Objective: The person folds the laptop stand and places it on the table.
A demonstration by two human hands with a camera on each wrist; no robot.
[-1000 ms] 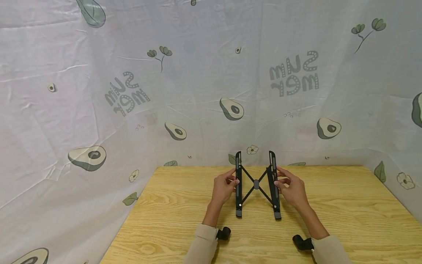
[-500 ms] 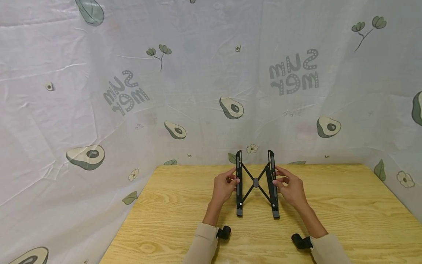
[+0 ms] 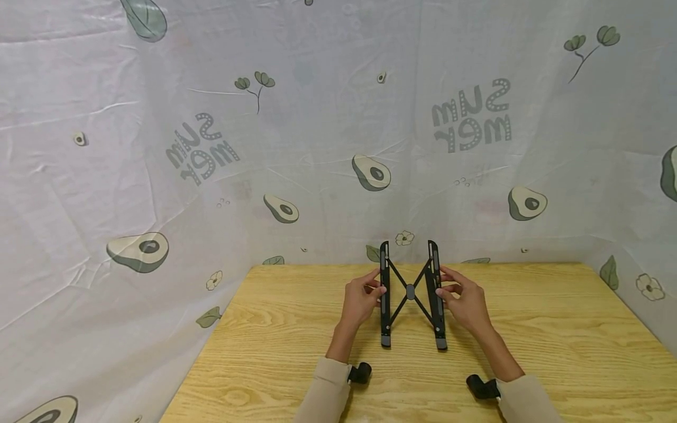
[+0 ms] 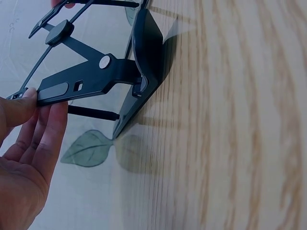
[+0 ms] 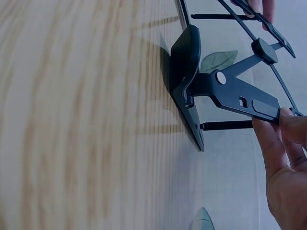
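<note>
A black folding laptop stand (image 3: pixel 410 292) stands on the wooden table, its two side rails joined by crossed bars with an oval hub. My left hand (image 3: pixel 361 298) pinches the left rail at mid-length, thumb on top and fingers underneath. On the other side my right hand (image 3: pixel 464 298) pinches the right rail the same way. In the left wrist view, the near rail (image 4: pixel 76 82) is raised at a slant above its base bar, with a front lip (image 4: pixel 147 45) at the table. The right wrist view shows the matching rail (image 5: pixel 240 96) propped up likewise.
The wooden table (image 3: pixel 275 352) reaches back to a pale curtain (image 3: pixel 317 117) printed with avocados, leaves and lettering. A black wrist mount (image 3: pixel 361 373) sits on the left forearm, another mount (image 3: pixel 482 388) on the right.
The two rails have drawn slightly closer together, the right one shifting left with my right hand and the left one a little to the right. Both hands keep their grip.
</note>
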